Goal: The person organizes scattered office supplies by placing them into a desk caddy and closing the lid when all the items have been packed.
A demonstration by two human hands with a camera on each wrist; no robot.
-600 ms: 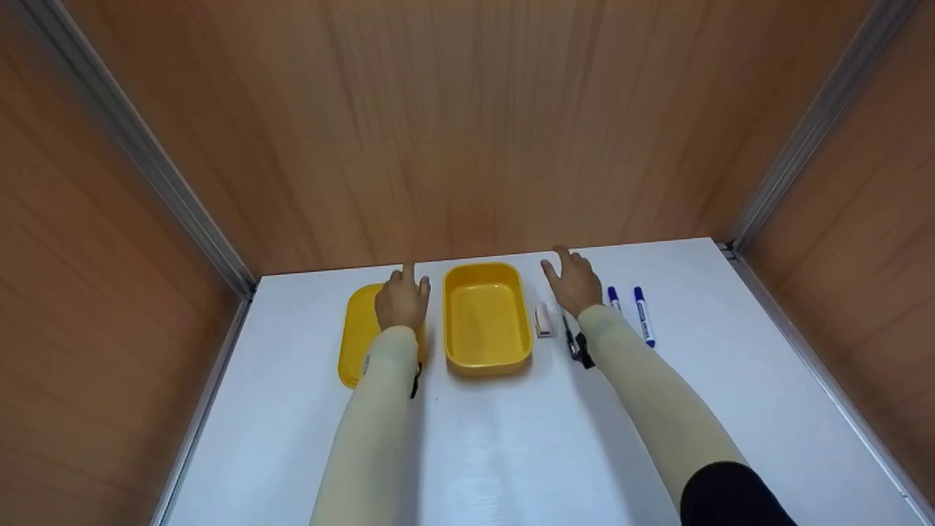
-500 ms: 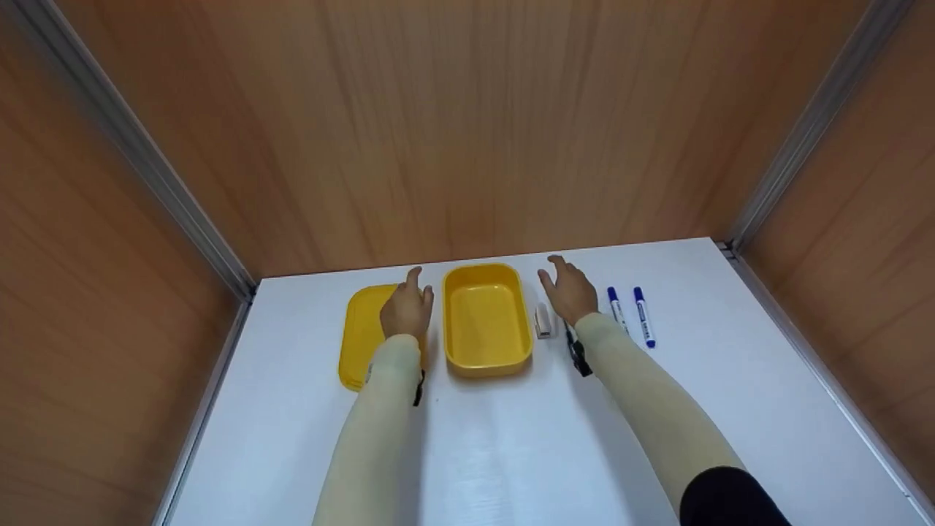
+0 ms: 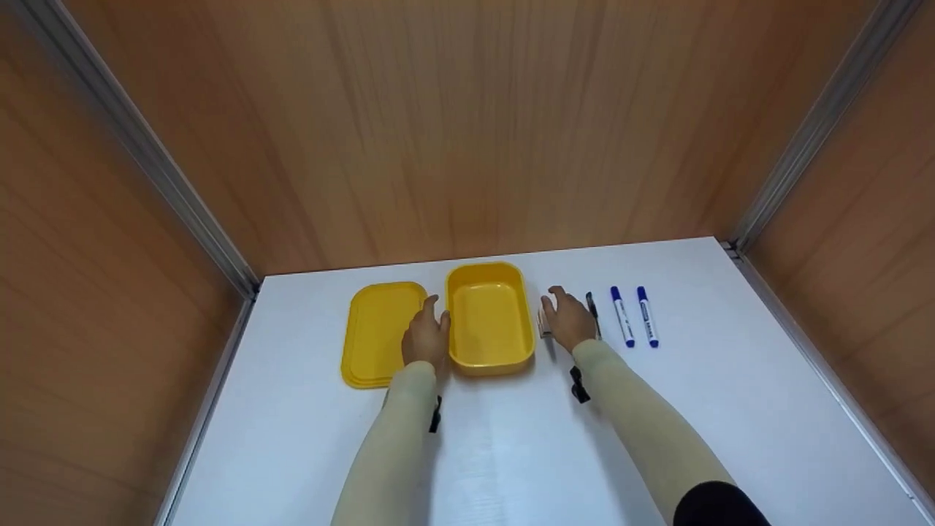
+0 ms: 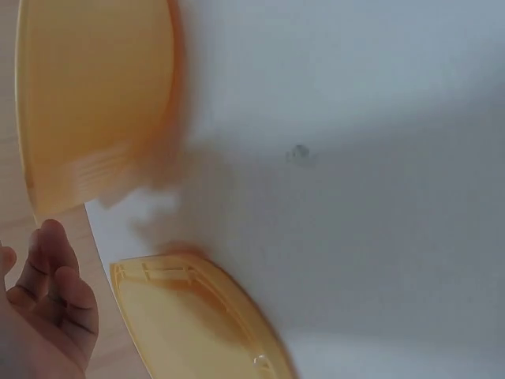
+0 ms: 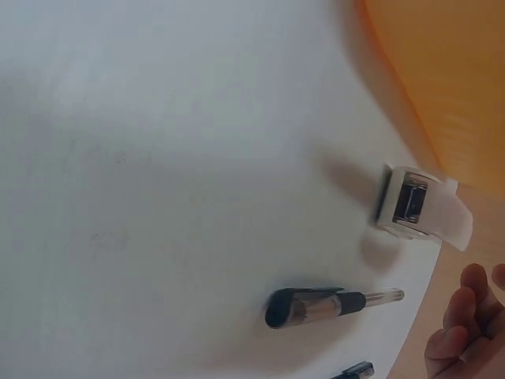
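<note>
1. I see a yellow box (image 3: 488,318) near the back edge of the white table (image 3: 511,438). It is open and has nothing in it.
2. Its yellow lid (image 3: 376,332) lies flat just beside it, on the left side.
3. My left hand (image 3: 425,337) sits between the lid and the box. Its fingers are loose and a little spread. They are right at the box's left wall, but I cannot tell if they touch it. The hand holds nothing.
4. My right hand (image 3: 568,319) is on the other side of the box. Its fingers are loose too and hold nothing. It hangs over a small white stapler (image 5: 420,208), which lies just beside the box.
5. A black pen (image 5: 327,305) lies next to the stapler. Two blue markers (image 3: 634,315) lie side by side a bit more to the right.
6. I think the work is only starting. The lid is off, but the stapler, pen and markers are all on the table, not in the box.
</note>
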